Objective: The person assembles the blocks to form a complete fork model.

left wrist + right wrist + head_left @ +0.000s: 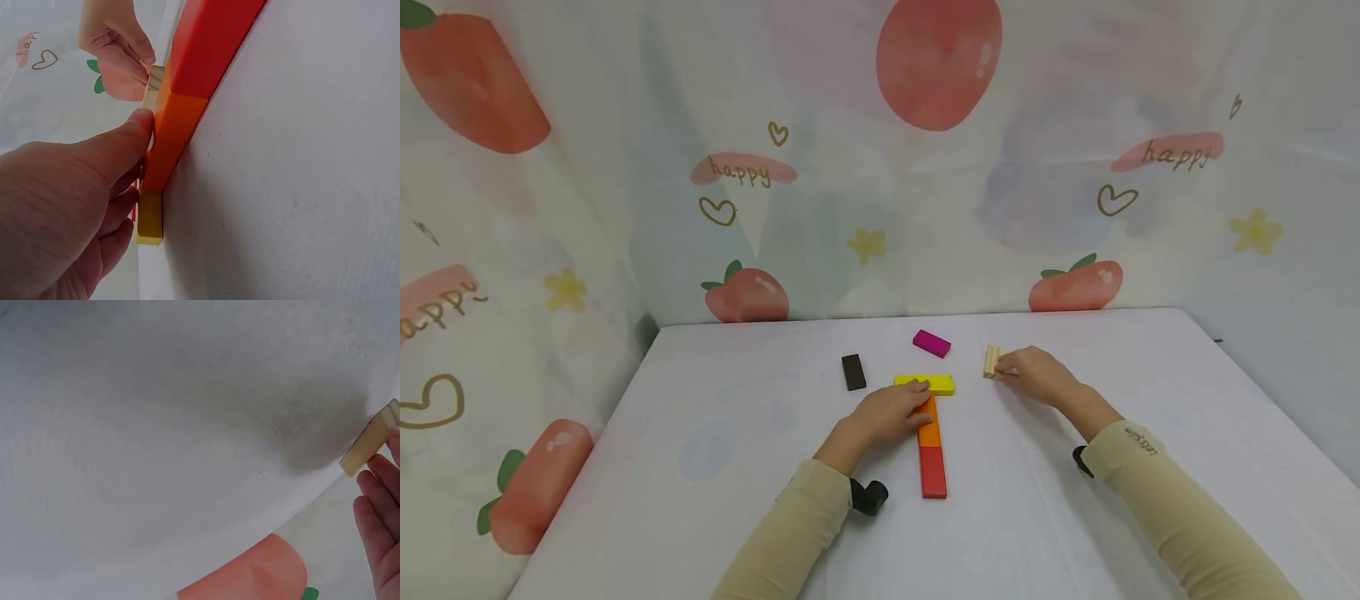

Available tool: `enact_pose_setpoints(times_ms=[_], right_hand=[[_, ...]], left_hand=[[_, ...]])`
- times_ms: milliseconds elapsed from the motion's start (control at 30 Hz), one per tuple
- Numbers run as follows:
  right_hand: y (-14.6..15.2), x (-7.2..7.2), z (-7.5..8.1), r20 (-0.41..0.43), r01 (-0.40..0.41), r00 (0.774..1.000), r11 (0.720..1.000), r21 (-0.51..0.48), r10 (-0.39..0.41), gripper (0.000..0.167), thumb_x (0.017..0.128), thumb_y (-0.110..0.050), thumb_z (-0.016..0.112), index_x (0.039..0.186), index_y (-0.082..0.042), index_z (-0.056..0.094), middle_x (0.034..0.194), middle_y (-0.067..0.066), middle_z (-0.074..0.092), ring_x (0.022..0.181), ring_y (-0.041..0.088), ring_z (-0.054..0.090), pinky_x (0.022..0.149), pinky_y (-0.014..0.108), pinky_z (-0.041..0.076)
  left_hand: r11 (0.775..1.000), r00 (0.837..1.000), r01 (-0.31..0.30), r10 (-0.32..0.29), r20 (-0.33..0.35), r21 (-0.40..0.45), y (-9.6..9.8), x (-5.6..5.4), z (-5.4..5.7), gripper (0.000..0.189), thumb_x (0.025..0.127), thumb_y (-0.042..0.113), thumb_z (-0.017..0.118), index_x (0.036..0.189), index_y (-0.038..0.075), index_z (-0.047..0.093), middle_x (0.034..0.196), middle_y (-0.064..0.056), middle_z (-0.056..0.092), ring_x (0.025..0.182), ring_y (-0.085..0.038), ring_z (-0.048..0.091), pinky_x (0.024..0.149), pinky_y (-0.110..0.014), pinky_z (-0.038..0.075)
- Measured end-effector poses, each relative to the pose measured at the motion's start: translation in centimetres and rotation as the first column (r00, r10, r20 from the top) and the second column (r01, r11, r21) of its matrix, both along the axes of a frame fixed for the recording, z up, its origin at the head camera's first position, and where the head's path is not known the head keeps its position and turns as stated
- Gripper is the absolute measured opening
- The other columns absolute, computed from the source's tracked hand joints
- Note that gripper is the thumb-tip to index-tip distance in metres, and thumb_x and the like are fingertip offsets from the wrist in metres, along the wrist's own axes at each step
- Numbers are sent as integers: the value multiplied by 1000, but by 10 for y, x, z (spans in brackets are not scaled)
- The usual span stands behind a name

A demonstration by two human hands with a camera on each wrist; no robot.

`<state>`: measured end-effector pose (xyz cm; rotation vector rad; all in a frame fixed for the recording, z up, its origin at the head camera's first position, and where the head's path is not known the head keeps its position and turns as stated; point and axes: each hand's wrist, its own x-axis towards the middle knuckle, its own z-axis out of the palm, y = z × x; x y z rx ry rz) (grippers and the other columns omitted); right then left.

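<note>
On a white worktop [1015,517], a red block [933,472] lies nearest the person, with an orange block [929,435] touching it end to end and a yellow block [942,385] set crosswise against the far end of the orange one, so the three form a T. The left hand [887,412] is relaxed and partly open over the top of this shape, its thumb on the orange block and its fingertips at the yellow one, without a firm grasp on either. To the right of the yellow block and apart from it, the right hand [1043,375] pinches a pale wooden block [990,362] between thumb and fingertips, down at the worktop; lines run along the wood, and whether it is one piece or several together I cannot tell. A dark brown block [853,372] lies to the left of the yellow one and slightly farther off, and a magenta block [932,343] lies at a slant beyond it. Both arms wear beige sleeves [1180,508], with a black device [869,497] at the left cuff. Behind the worktop hangs a pale backdrop [940,192] printed with red fruit, hearts, yellow flowers and the word "happy".
</note>
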<state>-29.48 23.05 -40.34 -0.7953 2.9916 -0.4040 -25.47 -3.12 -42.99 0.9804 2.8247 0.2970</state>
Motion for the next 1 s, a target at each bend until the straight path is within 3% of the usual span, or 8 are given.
enact_pose_setpoints(times_ms=[400,1000], right_hand=[[-4,-4,0,-60,-27,998,999,29,29,16,79,1,68,94,4,71,92,16,68,88,32,62,80,45,48],[-9,-6,-3,-49,-11,999,1000,4,11,16,80,1,67,95,6,70,91,16,68,87,32,62,80,46,48]], left_hand=[[1000,1000,21,-21,5,17,-1,-2,0,50,94,35,51,136,10,45,140,-1,41,130,-15,33,105,-28,28],[999,1000,9,-10,24,31,-1,1,0,50,94,35,50,137,10,44,141,-2,40,131,-15,32,105,-29,27]])
